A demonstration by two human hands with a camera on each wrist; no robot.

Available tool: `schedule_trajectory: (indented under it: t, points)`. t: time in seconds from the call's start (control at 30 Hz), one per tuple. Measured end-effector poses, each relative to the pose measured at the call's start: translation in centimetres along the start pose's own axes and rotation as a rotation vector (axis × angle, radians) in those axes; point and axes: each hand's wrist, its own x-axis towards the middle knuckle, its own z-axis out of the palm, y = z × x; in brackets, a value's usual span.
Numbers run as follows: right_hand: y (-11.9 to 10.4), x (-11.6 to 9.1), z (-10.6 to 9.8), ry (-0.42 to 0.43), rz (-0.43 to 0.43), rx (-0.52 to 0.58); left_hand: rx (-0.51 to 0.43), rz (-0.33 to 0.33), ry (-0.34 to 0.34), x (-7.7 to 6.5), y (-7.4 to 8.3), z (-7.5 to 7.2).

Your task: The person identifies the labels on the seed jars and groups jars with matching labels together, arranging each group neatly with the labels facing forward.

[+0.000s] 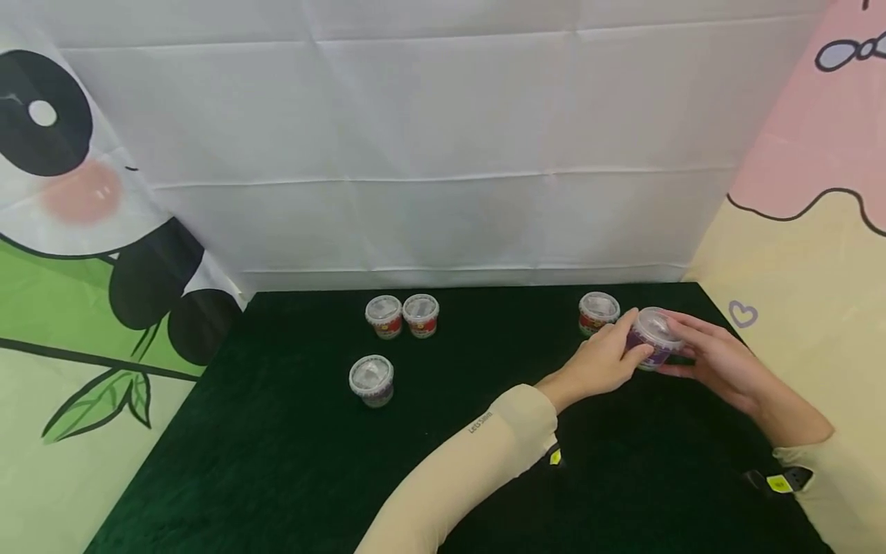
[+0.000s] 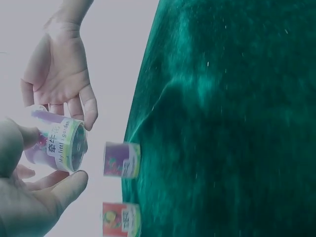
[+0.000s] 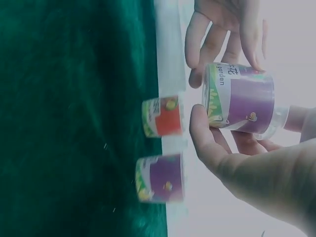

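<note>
A purple-labelled plastic tub with a clear lid, its print reading "My little garden", is held above the right side of the table. My left hand grips it from the left, thumb on the near side. From the right, my right hand reaches around the tub with fingers spread, some close to the lid's rim; whether they touch is unclear. Beyond it stand a red-labelled tub and another purple tub, the latter hidden from the head view by the held one.
Two red-labelled tubs stand side by side at the back left. A single lidded tub stands nearer the front. Dark green cloth covers the table. A white sheet hangs behind, with printed cloths at both sides.
</note>
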Motion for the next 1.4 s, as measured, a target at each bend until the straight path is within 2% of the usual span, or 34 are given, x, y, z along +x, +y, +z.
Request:
schedule_trajectory:
  t: [0.27, 0.47, 0.6, 0.8, 1.0, 1.13, 1.4]
  points:
    - [-1.3, 2.1, 2.6, -0.059, -0.021, -0.019, -0.003, 0.028, 0.03, -1.5, -2.1, -2.9]
    - [-2.5, 3.6, 4.4, -0.084, -0.01, -0.051, -0.045, 0.055, 0.048, -2.8, -3.2, -5.4]
    - [-3.4, 4.7, 5.9, -0.1, 0.001, -0.028, -0.084, 0.051, 0.059, -3.8, -3.8, -7.1]
    - [-4.7, 6.0, 8.0, -0.162, -0.014, 0.004, -0.128, 0.058, 0.068, -5.4, -4.6, -10.1]
    - [-5.7, 7.0, 10.0, -0.225, -0.033, 0.041, -0.162, 0.038, 0.059, -7.3, -5.2, -12.9]
    - [-6.1, 7.7, 11.3, -0.245, -0.036, 0.055, -0.264, 0.039, 0.054, -8.4, -5.8, -14.5]
    - [-6.7, 9.7, 14.1, -0.233, -0.025, 0.018, -0.515, 0.031, 0.045, -10.0, -7.9, -17.0]
